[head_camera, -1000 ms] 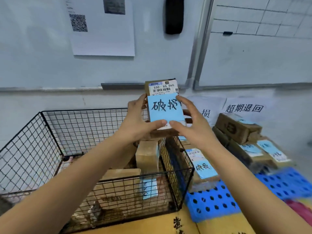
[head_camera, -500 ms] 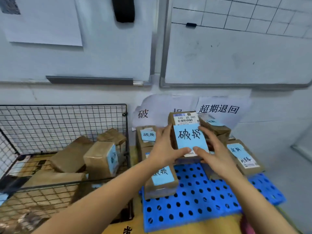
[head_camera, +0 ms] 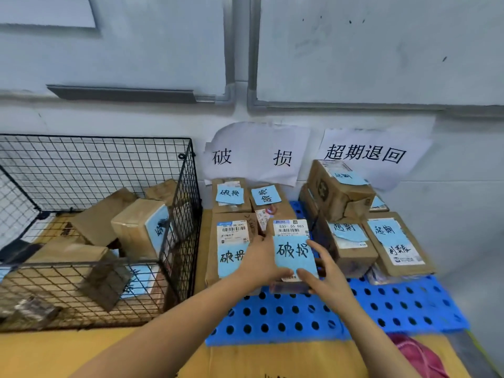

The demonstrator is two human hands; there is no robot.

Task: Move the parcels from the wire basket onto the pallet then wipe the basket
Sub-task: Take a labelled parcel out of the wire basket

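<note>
A yellow sheet (head_camera: 41, 350) lay flat. On it sat the wire basket (head_camera: 177, 214) and, just beside it, the blue pallet (head_camera: 272, 336) with holes.

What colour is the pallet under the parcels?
The pallet is blue, pierced with rows of round holes; the head view shows it.

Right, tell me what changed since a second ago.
The brown cardboard parcel with the blue handwritten label travelled right and down, from above the black wire basket to the blue perforated plastic pallet. Left grip and right grip stay on its sides; nothing released. The basket's remaining parcels and the pallet's stacked ones are unmoved.
</note>
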